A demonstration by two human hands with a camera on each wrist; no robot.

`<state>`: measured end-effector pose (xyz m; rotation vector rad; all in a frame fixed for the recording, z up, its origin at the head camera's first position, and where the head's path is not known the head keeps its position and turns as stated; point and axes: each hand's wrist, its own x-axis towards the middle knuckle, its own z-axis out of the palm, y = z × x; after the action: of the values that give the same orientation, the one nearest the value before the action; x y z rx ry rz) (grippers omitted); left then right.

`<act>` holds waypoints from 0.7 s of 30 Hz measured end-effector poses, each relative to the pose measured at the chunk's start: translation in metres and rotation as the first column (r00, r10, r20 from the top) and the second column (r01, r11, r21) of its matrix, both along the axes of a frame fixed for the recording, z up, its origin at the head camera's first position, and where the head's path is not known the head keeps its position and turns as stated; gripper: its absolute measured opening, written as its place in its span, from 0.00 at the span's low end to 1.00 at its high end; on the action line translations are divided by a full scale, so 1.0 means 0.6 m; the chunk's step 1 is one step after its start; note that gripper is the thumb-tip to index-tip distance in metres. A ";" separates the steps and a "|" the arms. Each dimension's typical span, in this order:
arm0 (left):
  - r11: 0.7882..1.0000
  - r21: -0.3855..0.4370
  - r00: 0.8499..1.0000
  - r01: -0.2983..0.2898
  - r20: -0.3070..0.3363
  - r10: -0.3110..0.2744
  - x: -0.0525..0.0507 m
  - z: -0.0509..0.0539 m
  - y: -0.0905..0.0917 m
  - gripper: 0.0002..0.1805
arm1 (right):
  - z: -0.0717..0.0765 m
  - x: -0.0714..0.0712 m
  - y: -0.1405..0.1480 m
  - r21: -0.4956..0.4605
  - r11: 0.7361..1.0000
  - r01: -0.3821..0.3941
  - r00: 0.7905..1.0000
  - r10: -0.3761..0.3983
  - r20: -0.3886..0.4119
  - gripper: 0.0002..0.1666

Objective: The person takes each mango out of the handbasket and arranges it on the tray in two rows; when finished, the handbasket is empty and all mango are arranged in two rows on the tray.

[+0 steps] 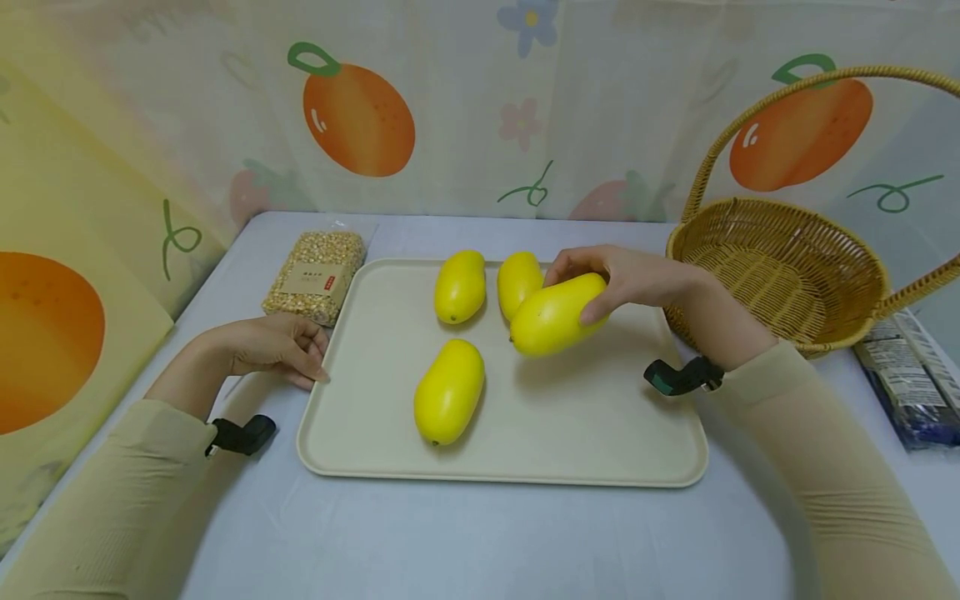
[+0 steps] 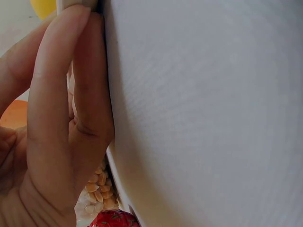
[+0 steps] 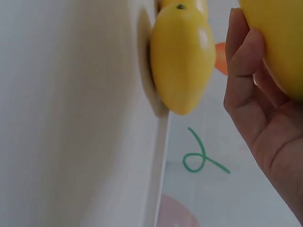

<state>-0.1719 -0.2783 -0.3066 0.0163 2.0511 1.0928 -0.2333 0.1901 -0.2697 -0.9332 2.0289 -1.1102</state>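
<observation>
My right hand [image 1: 626, 279] grips a yellow mango [image 1: 558, 317] just above the beige tray [image 1: 585, 433], its shadow falling on the surface below. In the right wrist view, fingers and palm wrap the side of that mango [image 3: 284, 42]. Three more yellow mangoes lie on the tray: one at the back [image 1: 460, 287], one partly hidden behind the held fruit [image 1: 519, 282], and one nearer the front [image 1: 450, 392]. At the tray's left edge, my left hand [image 1: 273, 346] pinches the rim with curled fingers; the left wrist view shows its fingertips against the edge.
A clear bag of corn kernels [image 1: 315, 275] lies behind my left hand, beside the tray. To the right stands a wicker basket [image 1: 780, 267] with a tall handle. Dark printed packets [image 1: 911, 383] lie beside it. A fruit-patterned cloth [image 1: 465, 108] hangs behind the table.
</observation>
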 end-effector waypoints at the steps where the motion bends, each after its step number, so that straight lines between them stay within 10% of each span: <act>1: 1.000 0.000 1.000 0.000 0.000 0.000 0.000 0.000 0.000 0.20 | -0.002 0.001 -0.003 0.010 1.000 -0.007 1.000 0.007 0.006 0.28; 21: 1.000 -0.003 1.000 -0.004 0.007 0.004 -0.001 0.000 -0.001 0.21 | -0.039 0.015 -0.047 0.092 0.985 -0.143 0.989 0.138 0.060 0.29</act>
<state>-0.1728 -0.2787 -0.3065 0.0070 2.0471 1.0904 -0.2245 0.1622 -0.2932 -0.9714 1.9241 -0.9431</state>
